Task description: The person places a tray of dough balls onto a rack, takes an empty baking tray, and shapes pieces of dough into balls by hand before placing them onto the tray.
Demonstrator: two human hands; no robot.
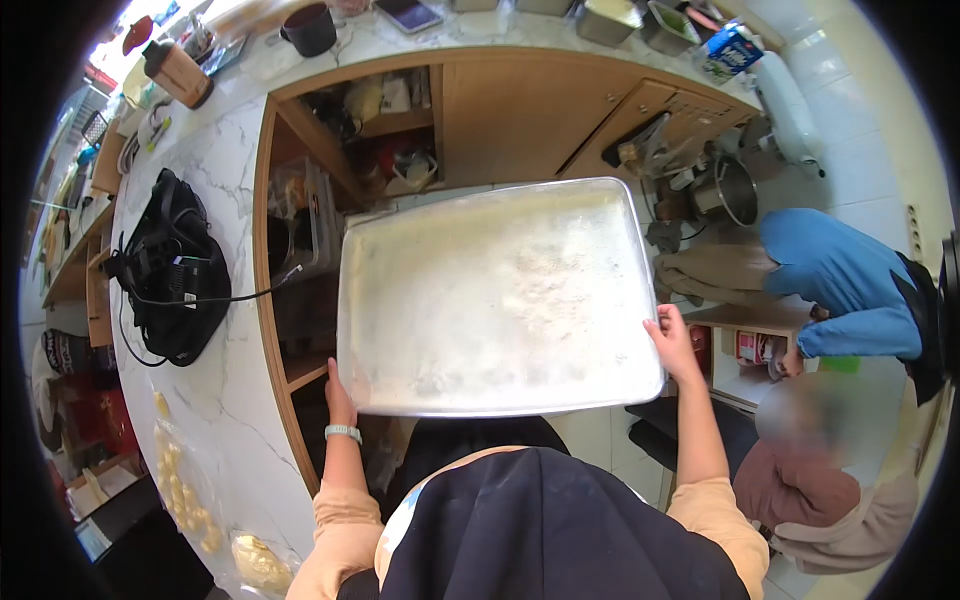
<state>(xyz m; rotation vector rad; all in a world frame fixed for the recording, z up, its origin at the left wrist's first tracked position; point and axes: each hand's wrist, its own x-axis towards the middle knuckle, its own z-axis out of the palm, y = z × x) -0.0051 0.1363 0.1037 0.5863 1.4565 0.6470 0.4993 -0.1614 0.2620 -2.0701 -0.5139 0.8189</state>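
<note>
A large metal baking tray (450,300) is held out level in front of my body, above the floor. Whitish, flour-like residue is spread over its right half. My left hand (341,393) grips the tray's near left corner, with most of the fingers hidden beneath it. At the right edge, my right hand (671,343) has its thumb over the rim and the other fingers partly out of sight. Left of the tray, a marble counter (225,420) carries pale dough pieces (183,490) on plastic and a larger dough lump (260,562).
A black bag (180,270) with a cable lies on the left counter. Open cabinet shelves (300,375) are beside the tray. Along the back counter stand a dark mug (309,30), a phone (408,14) and a milk carton (728,52). Two people are close on the right, one in blue sleeves (840,280).
</note>
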